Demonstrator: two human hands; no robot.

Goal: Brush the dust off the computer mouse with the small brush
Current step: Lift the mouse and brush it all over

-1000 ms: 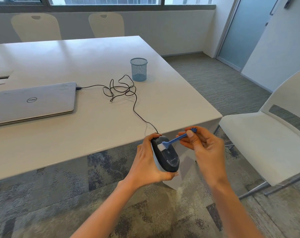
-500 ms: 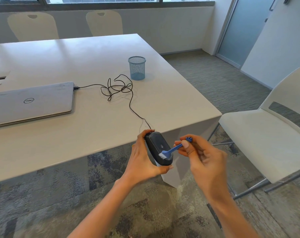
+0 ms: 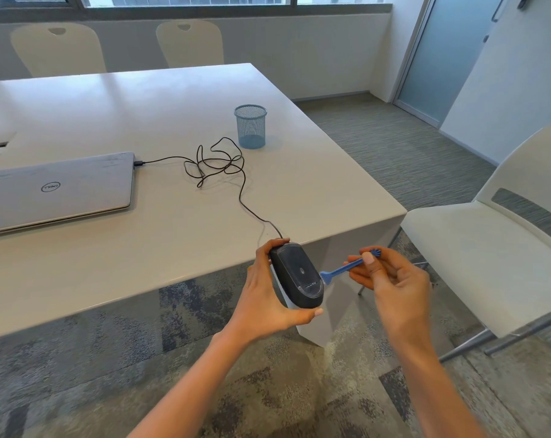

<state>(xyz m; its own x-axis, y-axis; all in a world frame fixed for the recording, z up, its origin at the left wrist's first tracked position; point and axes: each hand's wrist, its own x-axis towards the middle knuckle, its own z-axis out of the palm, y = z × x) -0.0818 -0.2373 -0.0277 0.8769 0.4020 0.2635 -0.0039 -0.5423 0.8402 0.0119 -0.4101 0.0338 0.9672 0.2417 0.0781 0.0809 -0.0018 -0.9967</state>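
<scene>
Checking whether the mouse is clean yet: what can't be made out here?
Head view only:
- Dust on the mouse: too small to see.
- Brush bristles: hidden behind the mouse's edge.
- Mouse's left side: covered by the left hand.
- Laptop: cut off by the left frame edge.

The left hand (image 3: 264,298) and right hand (image 3: 394,286) hang in the gap between table (image 3: 173,235) corner and white chair (image 3: 476,248); cable (image 3: 241,194), mesh cup (image 3: 250,128) and laptop (image 3: 56,188) crowd the tabletop.

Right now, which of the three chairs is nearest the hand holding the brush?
The chair beside the right hand, off the table's near corner. The other two stand across the table, at its far side.
</scene>
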